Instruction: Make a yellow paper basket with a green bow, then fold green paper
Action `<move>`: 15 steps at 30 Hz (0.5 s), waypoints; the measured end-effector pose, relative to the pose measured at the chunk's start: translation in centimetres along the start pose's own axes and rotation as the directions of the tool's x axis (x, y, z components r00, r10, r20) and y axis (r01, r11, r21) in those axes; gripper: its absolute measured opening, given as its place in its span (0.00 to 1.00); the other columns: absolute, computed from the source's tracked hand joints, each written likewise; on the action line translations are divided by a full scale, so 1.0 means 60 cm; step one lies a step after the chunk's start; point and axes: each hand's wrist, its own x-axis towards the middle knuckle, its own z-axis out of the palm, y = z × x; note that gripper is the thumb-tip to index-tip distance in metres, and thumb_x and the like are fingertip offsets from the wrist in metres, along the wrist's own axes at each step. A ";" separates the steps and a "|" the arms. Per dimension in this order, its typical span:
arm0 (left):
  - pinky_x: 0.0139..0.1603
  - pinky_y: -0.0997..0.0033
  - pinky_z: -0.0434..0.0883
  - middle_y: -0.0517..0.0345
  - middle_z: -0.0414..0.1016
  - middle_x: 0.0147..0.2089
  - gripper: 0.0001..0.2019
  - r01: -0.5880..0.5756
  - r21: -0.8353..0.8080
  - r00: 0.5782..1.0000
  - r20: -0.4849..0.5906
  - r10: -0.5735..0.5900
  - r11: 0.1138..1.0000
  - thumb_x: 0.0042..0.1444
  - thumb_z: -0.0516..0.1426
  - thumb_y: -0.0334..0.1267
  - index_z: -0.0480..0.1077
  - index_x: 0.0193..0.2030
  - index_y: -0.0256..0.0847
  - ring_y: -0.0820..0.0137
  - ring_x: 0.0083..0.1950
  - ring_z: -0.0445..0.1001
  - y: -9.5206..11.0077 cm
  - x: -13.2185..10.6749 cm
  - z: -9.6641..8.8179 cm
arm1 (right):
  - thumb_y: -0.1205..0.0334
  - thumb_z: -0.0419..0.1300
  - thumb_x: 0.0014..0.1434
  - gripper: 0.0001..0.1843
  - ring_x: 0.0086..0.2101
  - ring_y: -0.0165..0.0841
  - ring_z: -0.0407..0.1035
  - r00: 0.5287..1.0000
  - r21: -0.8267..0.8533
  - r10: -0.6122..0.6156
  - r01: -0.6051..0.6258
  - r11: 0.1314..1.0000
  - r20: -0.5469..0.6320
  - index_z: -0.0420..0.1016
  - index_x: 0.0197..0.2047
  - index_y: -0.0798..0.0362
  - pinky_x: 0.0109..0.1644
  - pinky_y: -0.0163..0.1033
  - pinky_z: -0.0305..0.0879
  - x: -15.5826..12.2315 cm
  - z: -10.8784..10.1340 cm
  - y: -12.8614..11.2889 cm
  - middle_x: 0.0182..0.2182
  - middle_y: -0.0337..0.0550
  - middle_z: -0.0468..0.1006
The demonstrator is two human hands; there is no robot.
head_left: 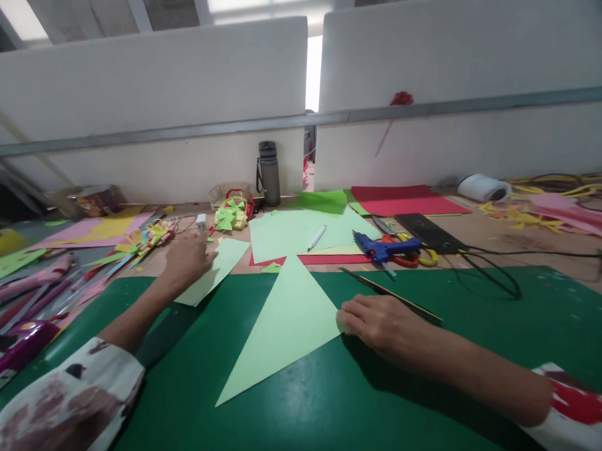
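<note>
A large pale green paper triangle [290,326] lies over the green mat, its point toward the back. My right hand [375,322] has its fingers closed at the triangle's right corner. Off to the left, my left hand [190,257] is closed at the edge of a smaller pale green paper piece [216,272]; its fingertips are partly hidden. That piece overhangs the mat's back edge and casts a shadow. Just behind my right hand lies a thin dark, pointed tool [391,295]. Beyond the triangle's tip, a white pen [316,238] rests on a pale green sheet [276,233].
A blue glue gun [384,246], scissors [429,252] and a black power bank-like box [428,232] with cables lie at right. Behind stand a grey bottle [268,174] and red paper [404,200]. Paper flowers [231,215] and tools crowd the left. The green mat [300,431] spans the front.
</note>
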 end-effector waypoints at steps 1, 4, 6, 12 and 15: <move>0.52 0.53 0.64 0.36 0.71 0.54 0.23 -0.038 -0.006 0.999 0.001 0.038 0.999 0.54 0.53 0.41 0.64 0.55 0.33 0.46 0.57 0.65 0.013 -0.009 0.000 | 0.76 0.51 0.59 0.10 0.29 0.34 0.66 0.999 -0.076 -0.028 0.029 0.997 0.021 0.72 0.35 0.58 0.30 0.38 0.57 0.000 -0.001 -0.003 0.28 0.47 0.74; 0.54 0.61 0.65 0.43 0.71 0.56 0.23 -0.197 -0.079 0.977 0.071 0.203 0.977 0.58 0.51 0.46 0.65 0.57 0.36 0.56 0.56 0.69 0.063 -0.052 0.006 | 0.79 0.51 0.57 0.10 0.26 0.36 0.65 0.996 -0.243 -0.069 0.083 0.966 0.064 0.72 0.35 0.59 0.27 0.39 0.54 0.003 -0.003 -0.012 0.26 0.47 0.73; 0.55 0.67 0.65 0.50 0.72 0.56 0.22 -0.305 -0.149 0.939 0.115 0.323 0.941 0.59 0.52 0.48 0.66 0.57 0.40 0.62 0.57 0.69 0.099 -0.091 0.014 | 0.79 0.52 0.57 0.10 0.24 0.34 0.63 0.995 -0.283 -0.073 0.088 0.955 0.061 0.71 0.34 0.59 0.25 0.38 0.51 0.006 -0.002 -0.015 0.24 0.45 0.71; 0.47 0.59 0.70 0.46 0.73 0.50 0.18 -0.614 -0.186 0.757 0.134 0.639 0.767 0.58 0.55 0.49 0.70 0.47 0.38 0.57 0.50 0.71 0.180 -0.193 0.036 | 0.78 0.50 0.58 0.10 0.24 0.34 0.62 0.996 -0.266 -0.060 0.039 0.963 -0.071 0.66 0.31 0.56 0.26 0.38 0.52 0.009 -0.004 -0.019 0.24 0.43 0.70; 0.44 0.58 0.70 0.49 0.75 0.43 0.08 -0.684 -0.039 0.724 0.095 0.684 0.729 0.59 0.55 0.39 0.70 0.38 0.37 0.58 0.44 0.72 0.193 -0.205 0.047 | 0.76 0.48 0.60 0.09 0.25 0.34 0.65 0.972 -0.257 -0.074 0.015 0.966 -0.222 0.68 0.33 0.58 0.29 0.39 0.58 0.008 -0.010 -0.026 0.25 0.44 0.71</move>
